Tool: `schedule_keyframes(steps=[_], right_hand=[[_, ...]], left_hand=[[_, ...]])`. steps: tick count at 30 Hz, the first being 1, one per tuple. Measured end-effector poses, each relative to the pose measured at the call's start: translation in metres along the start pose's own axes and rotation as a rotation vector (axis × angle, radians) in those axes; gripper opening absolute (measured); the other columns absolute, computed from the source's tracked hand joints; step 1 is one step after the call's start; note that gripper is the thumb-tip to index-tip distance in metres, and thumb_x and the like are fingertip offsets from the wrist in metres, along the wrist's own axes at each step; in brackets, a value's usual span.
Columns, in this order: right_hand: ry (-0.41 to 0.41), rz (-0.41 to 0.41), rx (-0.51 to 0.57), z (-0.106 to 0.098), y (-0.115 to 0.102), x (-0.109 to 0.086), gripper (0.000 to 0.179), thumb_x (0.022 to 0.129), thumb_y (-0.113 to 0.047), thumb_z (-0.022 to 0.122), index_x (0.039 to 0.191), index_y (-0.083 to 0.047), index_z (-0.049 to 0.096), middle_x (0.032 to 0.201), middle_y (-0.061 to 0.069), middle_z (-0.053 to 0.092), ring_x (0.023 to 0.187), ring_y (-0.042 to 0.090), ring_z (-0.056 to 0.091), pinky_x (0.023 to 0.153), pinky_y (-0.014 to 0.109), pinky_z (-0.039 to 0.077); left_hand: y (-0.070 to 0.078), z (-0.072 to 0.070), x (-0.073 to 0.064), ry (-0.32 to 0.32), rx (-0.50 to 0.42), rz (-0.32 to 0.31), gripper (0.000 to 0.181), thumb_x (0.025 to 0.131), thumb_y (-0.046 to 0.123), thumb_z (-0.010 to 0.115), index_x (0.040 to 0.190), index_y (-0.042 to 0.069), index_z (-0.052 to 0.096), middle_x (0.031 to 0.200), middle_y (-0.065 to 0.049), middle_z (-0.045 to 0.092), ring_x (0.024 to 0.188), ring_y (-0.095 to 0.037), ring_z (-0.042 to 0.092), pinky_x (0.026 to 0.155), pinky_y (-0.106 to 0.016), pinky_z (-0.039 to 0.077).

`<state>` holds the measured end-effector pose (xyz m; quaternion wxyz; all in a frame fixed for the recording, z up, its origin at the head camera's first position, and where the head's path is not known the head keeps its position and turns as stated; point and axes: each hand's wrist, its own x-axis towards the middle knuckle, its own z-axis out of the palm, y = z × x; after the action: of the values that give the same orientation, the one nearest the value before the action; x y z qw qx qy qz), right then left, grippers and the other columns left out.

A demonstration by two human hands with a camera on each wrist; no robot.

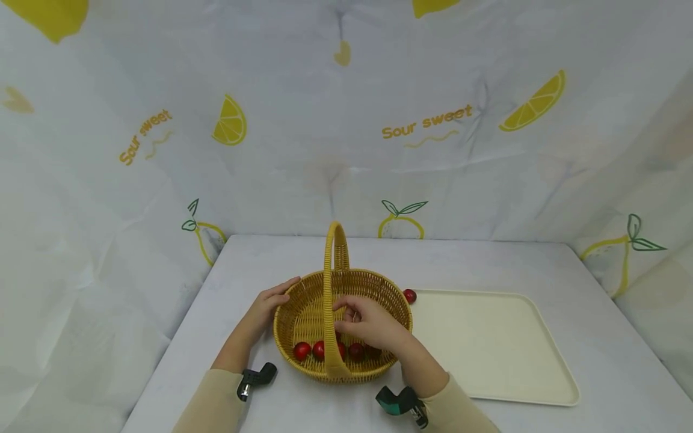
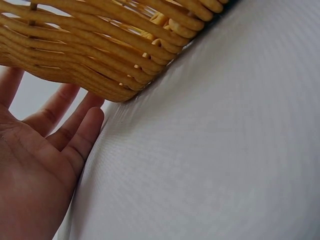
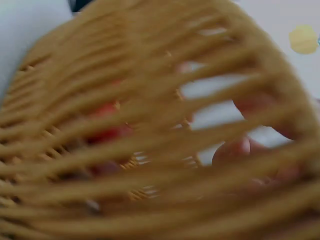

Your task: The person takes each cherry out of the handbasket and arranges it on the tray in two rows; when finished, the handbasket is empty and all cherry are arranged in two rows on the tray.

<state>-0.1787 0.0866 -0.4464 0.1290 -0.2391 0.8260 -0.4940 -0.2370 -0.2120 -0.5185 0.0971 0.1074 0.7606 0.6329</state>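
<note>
A yellow-brown wicker basket (image 1: 370,281) with a tall arched handle stands on the table. Inside, along its near wall, lie several small round red fruits (image 1: 302,350), one partly behind the handle. My left hand (image 1: 266,305) rests against the left rim; the left wrist view has its fingers (image 2: 80,137) extended up along the outer wall. Reaching over the near right rim, my right hand (image 1: 370,322) is inside the basket above the fruits, its thumb and index finger apart and the other fingers bent. Wickerwork (image 3: 150,150) hides much of that hand in the right wrist view.
To the right of the basket lies a cream rectangular tray (image 1: 492,343). One red fruit (image 1: 409,296) sits at its far left corner, close by the basket rim. A white cloth with lemon prints (image 1: 325,150) hangs behind the table (image 1: 260,255).
</note>
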Motion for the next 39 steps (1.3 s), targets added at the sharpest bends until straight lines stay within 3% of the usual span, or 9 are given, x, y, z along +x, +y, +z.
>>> schedule_keyframes(steps=[12, 20, 22, 25, 31, 39], right_hand=[[-0.004, 0.132, -0.043, 0.020, -0.005, 0.006, 0.040, 0.094, -0.016, 0.072, 0.131, -0.003, 0.064, 0.083, 0.003, 0.059, 0.058, 0.018, 0.059, 0.052, 0.029, 0.049], [-0.074, 0.153, -0.103, 0.026, 0.000, 0.005, 0.021, 0.095, -0.018, 0.073, 0.115, -0.013, 0.072, 0.074, 0.001, 0.054, 0.066, 0.014, 0.051, 0.056, 0.027, 0.043], [-0.076, 0.161, -0.109, 0.026, 0.001, 0.004, 0.024, 0.095, -0.019, 0.073, 0.118, -0.014, 0.073, 0.075, 0.001, 0.054, 0.068, 0.015, 0.051, 0.057, 0.028, 0.043], [-0.072, 0.165, -0.123, 0.025, 0.002, 0.002, 0.028, 0.095, -0.020, 0.073, 0.122, -0.012, 0.073, 0.082, 0.003, 0.060, 0.075, 0.016, 0.055, 0.064, 0.032, 0.048], [-0.043, 0.173, -0.177, 0.023, 0.003, 0.002, 0.033, 0.095, -0.022, 0.073, 0.124, -0.007, 0.073, 0.119, 0.008, 0.069, 0.101, 0.020, 0.062, 0.090, 0.046, 0.054], [-0.002, 0.178, -0.293, 0.029, 0.000, 0.003, 0.023, 0.093, -0.022, 0.075, 0.112, -0.009, 0.077, 0.112, 0.008, 0.072, 0.103, 0.024, 0.065, 0.091, 0.048, 0.054]], left_hand=[[0.001, -0.002, -0.002, -0.001, -0.006, 0.010, 0.056, 0.095, 0.019, 0.053, 0.151, 0.018, 0.054, 0.157, -0.001, 0.047, 0.151, -0.028, 0.031, 0.122, -0.057, 0.015], [-0.001, -0.001, -0.002, 0.005, 0.003, 0.028, 0.055, 0.096, 0.018, 0.053, 0.151, 0.013, 0.054, 0.157, -0.004, 0.047, 0.151, -0.029, 0.030, 0.123, -0.056, 0.015], [-0.001, 0.000, -0.001, -0.002, 0.006, 0.035, 0.054, 0.097, 0.018, 0.053, 0.151, 0.013, 0.054, 0.157, -0.005, 0.046, 0.151, -0.029, 0.030, 0.123, -0.056, 0.014], [-0.001, 0.002, 0.000, 0.000, -0.002, 0.030, 0.053, 0.097, 0.019, 0.054, 0.150, 0.014, 0.055, 0.157, -0.003, 0.047, 0.151, -0.027, 0.031, 0.123, -0.055, 0.014], [0.002, 0.004, 0.000, 0.011, -0.004, 0.024, 0.053, 0.096, 0.018, 0.054, 0.149, 0.015, 0.057, 0.156, -0.001, 0.048, 0.151, -0.027, 0.031, 0.123, -0.055, 0.014], [0.001, 0.003, -0.002, 0.018, -0.009, 0.017, 0.053, 0.096, 0.018, 0.054, 0.149, 0.015, 0.056, 0.156, -0.003, 0.048, 0.151, -0.027, 0.031, 0.123, -0.056, 0.014]])
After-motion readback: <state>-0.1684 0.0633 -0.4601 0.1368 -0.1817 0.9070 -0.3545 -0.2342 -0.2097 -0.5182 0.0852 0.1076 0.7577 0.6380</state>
